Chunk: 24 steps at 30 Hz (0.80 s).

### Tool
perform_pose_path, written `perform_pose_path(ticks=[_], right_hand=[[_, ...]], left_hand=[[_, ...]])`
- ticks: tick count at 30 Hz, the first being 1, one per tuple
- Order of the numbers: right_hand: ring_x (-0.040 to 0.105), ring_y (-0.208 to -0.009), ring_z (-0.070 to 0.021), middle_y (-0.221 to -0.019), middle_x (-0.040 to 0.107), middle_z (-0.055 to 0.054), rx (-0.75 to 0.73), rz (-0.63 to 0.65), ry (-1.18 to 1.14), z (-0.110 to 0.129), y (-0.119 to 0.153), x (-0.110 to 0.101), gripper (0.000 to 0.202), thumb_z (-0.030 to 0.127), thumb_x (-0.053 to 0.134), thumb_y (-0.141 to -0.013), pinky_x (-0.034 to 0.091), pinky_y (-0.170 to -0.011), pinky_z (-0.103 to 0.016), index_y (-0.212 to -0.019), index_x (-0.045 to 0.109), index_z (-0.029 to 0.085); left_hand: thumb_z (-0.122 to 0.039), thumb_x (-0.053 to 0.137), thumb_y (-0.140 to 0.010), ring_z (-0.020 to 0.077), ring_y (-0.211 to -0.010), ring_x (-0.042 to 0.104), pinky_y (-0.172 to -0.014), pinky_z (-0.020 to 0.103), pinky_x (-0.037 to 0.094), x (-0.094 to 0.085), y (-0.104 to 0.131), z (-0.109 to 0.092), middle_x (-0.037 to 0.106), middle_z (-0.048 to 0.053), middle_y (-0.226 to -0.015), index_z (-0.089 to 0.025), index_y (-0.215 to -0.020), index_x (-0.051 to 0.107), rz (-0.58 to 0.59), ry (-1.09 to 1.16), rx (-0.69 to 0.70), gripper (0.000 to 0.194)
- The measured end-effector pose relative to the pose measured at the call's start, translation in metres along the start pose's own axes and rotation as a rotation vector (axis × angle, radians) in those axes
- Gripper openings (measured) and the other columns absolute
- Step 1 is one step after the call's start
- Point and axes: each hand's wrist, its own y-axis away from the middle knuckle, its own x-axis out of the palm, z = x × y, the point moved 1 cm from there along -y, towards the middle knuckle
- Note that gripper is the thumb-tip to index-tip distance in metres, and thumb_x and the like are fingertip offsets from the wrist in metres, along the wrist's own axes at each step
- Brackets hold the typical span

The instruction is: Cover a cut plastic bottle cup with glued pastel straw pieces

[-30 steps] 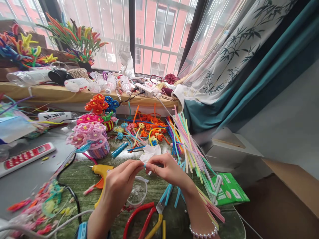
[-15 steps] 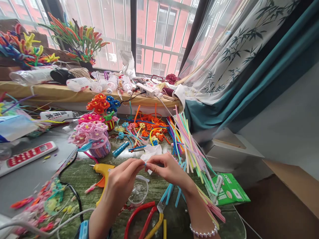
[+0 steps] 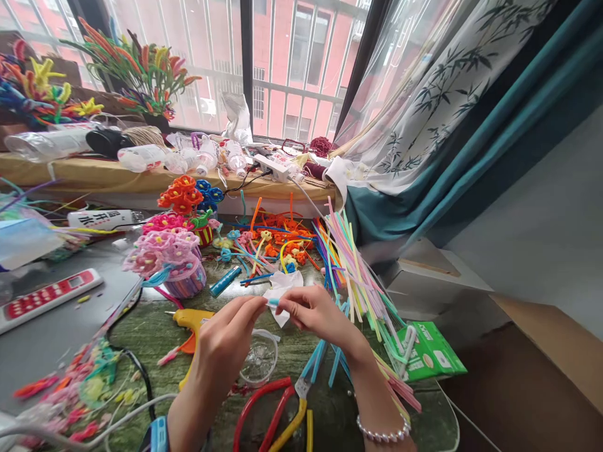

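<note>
Between my fingertips is a short light-blue pipe cleaner piece [image 3: 273, 302], much of it hidden by the fingers. My left hand [image 3: 226, 336] pinches its left end, and my right hand [image 3: 318, 314] pinches the right end. A crumpled white tissue [image 3: 282, 285] lies just behind it. Under the hands sits a clear round plastic lid or cup [image 3: 258, 358]. The yellow glue gun [image 3: 191, 318] is partly behind my left wrist. Pliers with red and yellow handles [image 3: 301, 389] lie in front, beside several blue pipe cleaners [image 3: 335, 364].
Bundled pastel pipe cleaners [image 3: 355, 263] lie to the right, by a green packet [image 3: 433, 351]. Pots of pipe cleaner flowers [image 3: 183, 276] stand left of centre near a teal glue stick or battery-like cylinder [image 3: 226, 281]. A black cable [image 3: 141, 364] and scraps spread at left.
My fingertips have drawn slightly apart, so more of the light-blue piece shows between them. The whole view has shifted a little, with things sitting further left.
</note>
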Motion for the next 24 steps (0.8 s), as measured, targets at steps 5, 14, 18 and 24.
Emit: perform_pose_path(ticks=[5,14,18,24], right_hand=[[0.047,-0.042,-0.0092,-0.059,0.055,0.004,0.087,-0.481,0.116,-0.004,0.019,-0.029,0.032,0.041,0.047,-0.095,0.036,-0.045,-0.021,-0.096,0.068,0.017],[0.067,-0.061,-0.025,-0.063,0.069,-0.005,0.495,-0.611,0.422,-0.019,0.089,0.01,0.024,0.031,0.05,-0.092,0.046,-0.057,-0.031,-0.089,0.07,0.018],[0.07,-0.082,-0.0301,-0.086,0.075,-0.01,0.456,-0.705,0.741,-0.014,0.089,0.029,0.015,0.022,0.06,-0.088,0.047,-0.071,-0.035,-0.095,0.073,0.017],[0.066,-0.086,-0.029,-0.087,0.072,-0.009,0.534,-0.813,0.841,-0.018,0.118,0.011,0.015,0.014,0.058,-0.09,0.046,-0.077,-0.037,-0.092,0.073,0.015]], left_hand=[[-0.014,0.059,-0.091,0.0147,-0.075,0.072,-0.079,0.022,0.052,-0.001,-0.001,0.003,0.075,0.005,-0.084,-0.013,-0.094,0.068,-0.081,-0.078,0.008,0.009],[-0.015,0.054,-0.094,0.016,-0.075,0.072,-0.074,0.023,0.051,0.007,0.001,0.004,0.075,0.006,-0.087,-0.012,-0.097,0.068,0.002,-0.063,0.04,0.015],[-0.017,0.056,-0.092,0.0156,-0.074,0.072,-0.074,0.022,0.051,0.001,-0.005,0.001,0.075,0.005,-0.084,-0.014,-0.092,0.069,-0.02,-0.015,-0.008,0.013],[-0.021,0.06,-0.09,0.0118,-0.068,0.07,-0.068,0.019,0.05,-0.013,-0.01,-0.008,0.075,0.0,-0.081,-0.018,-0.088,0.069,0.014,0.141,-0.157,0.009]])
